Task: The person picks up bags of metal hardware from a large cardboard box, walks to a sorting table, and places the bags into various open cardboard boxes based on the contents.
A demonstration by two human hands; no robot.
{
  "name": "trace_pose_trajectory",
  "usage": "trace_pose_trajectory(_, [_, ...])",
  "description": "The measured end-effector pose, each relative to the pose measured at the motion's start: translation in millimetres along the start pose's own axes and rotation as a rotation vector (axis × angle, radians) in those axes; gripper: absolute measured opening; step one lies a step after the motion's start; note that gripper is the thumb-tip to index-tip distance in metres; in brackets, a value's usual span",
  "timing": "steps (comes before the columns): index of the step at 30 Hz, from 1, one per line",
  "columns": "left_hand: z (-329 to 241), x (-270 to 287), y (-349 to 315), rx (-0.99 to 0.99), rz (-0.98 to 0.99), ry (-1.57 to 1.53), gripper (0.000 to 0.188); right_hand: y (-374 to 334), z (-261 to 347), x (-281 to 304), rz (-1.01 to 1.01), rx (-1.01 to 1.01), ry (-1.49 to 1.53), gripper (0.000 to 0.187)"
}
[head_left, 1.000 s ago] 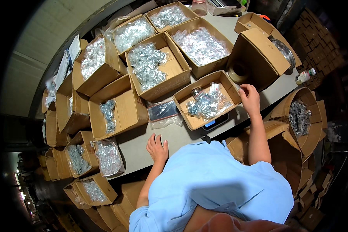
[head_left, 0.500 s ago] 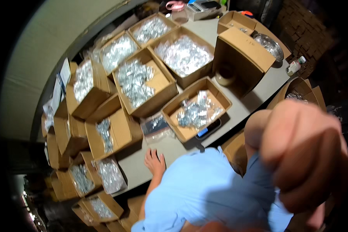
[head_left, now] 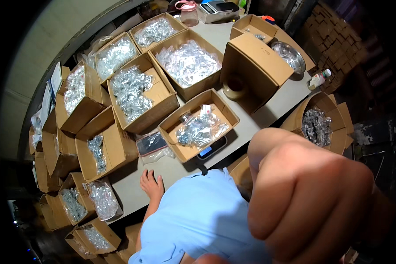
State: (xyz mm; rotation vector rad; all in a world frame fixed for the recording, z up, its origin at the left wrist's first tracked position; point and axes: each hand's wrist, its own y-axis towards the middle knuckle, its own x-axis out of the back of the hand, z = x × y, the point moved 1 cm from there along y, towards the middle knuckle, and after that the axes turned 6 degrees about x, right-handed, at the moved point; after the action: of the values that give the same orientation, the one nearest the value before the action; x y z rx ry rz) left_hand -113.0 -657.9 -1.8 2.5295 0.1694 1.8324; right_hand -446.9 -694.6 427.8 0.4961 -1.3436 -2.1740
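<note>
My left hand [head_left: 151,184] lies on the grey table [head_left: 134,174] with its fingers spread, near a dark phone-like device [head_left: 151,144] and a clear plastic bag [head_left: 158,155]. My right hand [head_left: 308,193] is raised close to the camera at the lower right, its fingers curled into a fist. What it holds, if anything, is hidden. Ahead of me, a shallow cardboard box [head_left: 231,121] with small clear bags of metal parts [head_left: 202,130] rests on a digital scale [head_left: 213,148] with a lit blue display.
Several open cartons [head_left: 174,105] of bagged shiny parts cover the left and back. An upended carton [head_left: 264,55] stands right of centre, near a metal bowl [head_left: 290,55] and a bottle [head_left: 319,79]. Another carton [head_left: 336,112] of metal pieces stands beyond the table's right edge.
The view has shifted, so the table and boxes sit further left. My right fist appears further left and less blurred. My left hand stays spread on the table.
</note>
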Motion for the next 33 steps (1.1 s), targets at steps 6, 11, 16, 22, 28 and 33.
trace_pose_trajectory(6, [12.5, -5.8, 11.2, 0.085, -0.040, 0.048, 0.039, 1.7, -8.0, 3.4, 0.044, -0.041, 0.001, 0.027])
trace_pose_trajectory(11, [0.4, 5.8, 14.5, 0.078, -0.044, -0.042, 0.040, -4.4, 1.1, 12.0, 0.011, -0.076, -0.006, 0.018])
trace_pose_trajectory(16, [15.3, 6.5, -0.2, 0.056, -0.078, -0.015, 0.041, -13.1, -38.3, -6.9, -0.007, -0.100, -0.002, 0.019])
trace_pose_trajectory(22, [4.0, 4.9, 12.1, 0.046, -0.050, 0.005, 0.039, -132.5, -211.2, 74.1, 0.306, -1.295, -1.047, 0.045])
trace_pose_trajectory(28, [10.7, 11.9, 8.4, 0.091, -0.044, -0.040, 0.039, -203.0, -289.6, 57.7, 0.559, -1.731, -1.354, 0.055])
trace_pose_trajectory(33, [12.3, 11.2, 9.7, 0.118, -0.063, -0.037, 0.039, -220.2, -292.4, 79.5, 0.402, -1.622, -1.206, 0.040])
